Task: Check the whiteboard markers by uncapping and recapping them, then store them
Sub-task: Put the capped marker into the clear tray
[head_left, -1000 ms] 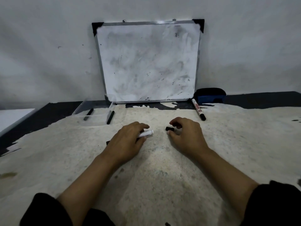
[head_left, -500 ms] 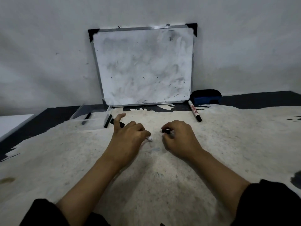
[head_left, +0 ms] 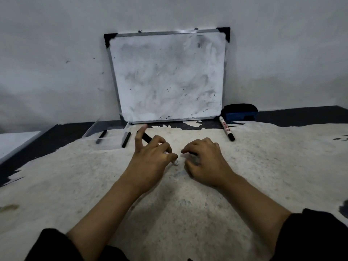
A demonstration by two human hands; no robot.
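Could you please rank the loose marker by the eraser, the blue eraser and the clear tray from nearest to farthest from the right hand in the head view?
From the right hand:
1. Loose marker, ahead, slightly right.
2. Blue eraser, behind that marker, at the wall.
3. Clear tray, far left, beyond the left hand.

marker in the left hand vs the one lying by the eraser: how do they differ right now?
1. The held marker is gripped in the left hand; the marker by the eraser lies free on the table.
2. The held marker's front end shows white with no cap on it; the other wears a black cap on its near end.
3. The held one is mostly hidden; the other shows red print.

Both have white barrels.
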